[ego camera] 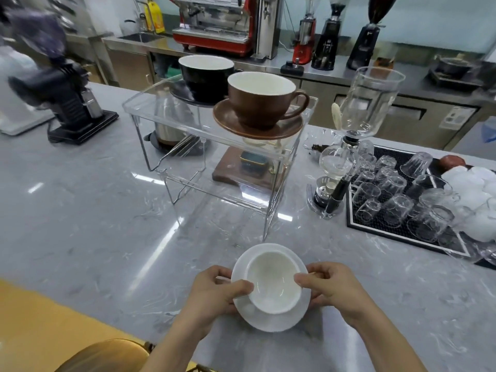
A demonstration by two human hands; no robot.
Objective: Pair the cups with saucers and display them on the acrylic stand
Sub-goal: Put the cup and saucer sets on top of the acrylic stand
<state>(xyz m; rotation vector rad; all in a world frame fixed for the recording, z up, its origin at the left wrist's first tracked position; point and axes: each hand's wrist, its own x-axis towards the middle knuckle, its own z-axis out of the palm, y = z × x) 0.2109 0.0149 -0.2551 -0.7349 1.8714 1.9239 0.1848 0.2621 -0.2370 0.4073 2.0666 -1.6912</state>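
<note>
— Where do you have the white pair?

— Low and close to you, over the near edge of the desk (80, 216). The white cup (272, 281) sits in the white saucer (271, 318); your left hand (214, 294) is closed on the saucer's left rim with the thumb up against the cup, and your right hand (330, 287) grips the right rim the same way. Neither hand is nearer — the load hangs between them.

— And the stand?

— The stand (212, 146) lies straight ahead and higher, well apart from your hands. Its top already carries the brown cup (261, 99) on its brown saucer (257, 126) at the front right, and the black cup (206, 75) on the black saucer (188, 98) behind it.

— So where does this one go?

— My guess is the bare front-left of the top shelf — up, forward and slightly left. Keep the saucer level, since the cup only rests in it, and steer clear of the brown saucer's rim.
</note>
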